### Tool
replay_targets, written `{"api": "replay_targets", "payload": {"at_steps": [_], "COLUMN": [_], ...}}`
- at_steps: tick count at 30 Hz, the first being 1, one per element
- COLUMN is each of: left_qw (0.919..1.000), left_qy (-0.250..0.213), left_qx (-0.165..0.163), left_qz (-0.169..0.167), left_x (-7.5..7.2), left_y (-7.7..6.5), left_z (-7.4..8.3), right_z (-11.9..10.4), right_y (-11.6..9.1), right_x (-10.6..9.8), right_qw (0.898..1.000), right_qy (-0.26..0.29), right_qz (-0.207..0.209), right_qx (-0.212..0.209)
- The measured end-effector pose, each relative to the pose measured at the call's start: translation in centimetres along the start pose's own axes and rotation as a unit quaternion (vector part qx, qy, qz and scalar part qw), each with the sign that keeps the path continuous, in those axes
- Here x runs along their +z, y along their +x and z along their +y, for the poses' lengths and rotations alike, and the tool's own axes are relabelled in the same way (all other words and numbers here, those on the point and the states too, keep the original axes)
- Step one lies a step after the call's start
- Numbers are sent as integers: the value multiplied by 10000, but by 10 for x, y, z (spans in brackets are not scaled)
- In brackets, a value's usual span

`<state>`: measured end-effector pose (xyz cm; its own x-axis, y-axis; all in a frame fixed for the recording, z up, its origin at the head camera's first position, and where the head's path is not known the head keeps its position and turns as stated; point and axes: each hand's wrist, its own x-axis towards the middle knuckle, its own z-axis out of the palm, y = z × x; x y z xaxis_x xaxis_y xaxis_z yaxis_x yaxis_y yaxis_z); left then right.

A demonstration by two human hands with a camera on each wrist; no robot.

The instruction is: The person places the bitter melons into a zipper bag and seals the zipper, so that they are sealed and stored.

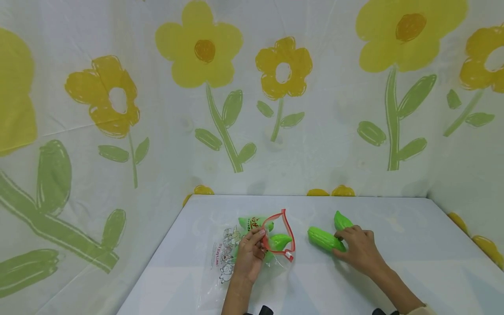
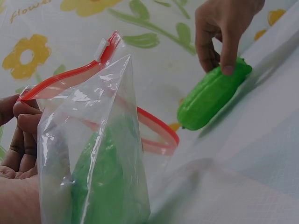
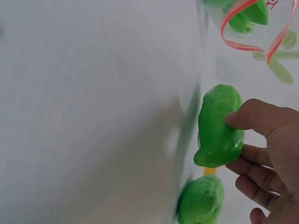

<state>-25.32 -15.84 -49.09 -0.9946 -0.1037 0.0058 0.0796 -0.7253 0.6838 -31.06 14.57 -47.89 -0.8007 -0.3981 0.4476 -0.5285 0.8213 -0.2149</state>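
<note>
My left hand (image 1: 250, 253) pinches the red zip edge of a clear plastic slider bag (image 1: 212, 280), and the bag's mouth gapes toward the right. Inside the bag lie several green toy vegetables (image 1: 279, 241), seen through the film. On the other side, my right hand (image 1: 362, 251) grips a ridged green toy vegetable (image 1: 324, 238), long and gourd-like, between thumb and fingers. In the right wrist view the thumb presses on the side of this ridged green toy vegetable (image 3: 219, 133). A second loose green toy vegetable (image 1: 342, 220) lies just behind the right hand.
The white table (image 1: 413, 245) extends around both hands, its back edge against a flower-printed curtain (image 1: 330, 131). A white slider (image 1: 289, 255) sits on the bag's red zip. Printed cartoon figures cover the left part of the bag.
</note>
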Motion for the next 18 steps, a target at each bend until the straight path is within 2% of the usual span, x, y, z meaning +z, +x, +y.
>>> {"api": "replay_targets", "payload": {"at_steps": [8, 18], "left_qw": [10000, 10000], "left_qy": [37, 31], "left_qx": [-1, -54], "left_qz": [-20, -25], "left_x": [2, 1], "left_y": [-1, 0], "left_z": [1, 0], "right_z": [-6, -29], "right_y": [6, 24], "right_x": [-12, -21], "right_qw": [9988, 9928], "right_qy": [370, 898], "right_qz": [260, 140], "right_qx": [-212, -776]}}
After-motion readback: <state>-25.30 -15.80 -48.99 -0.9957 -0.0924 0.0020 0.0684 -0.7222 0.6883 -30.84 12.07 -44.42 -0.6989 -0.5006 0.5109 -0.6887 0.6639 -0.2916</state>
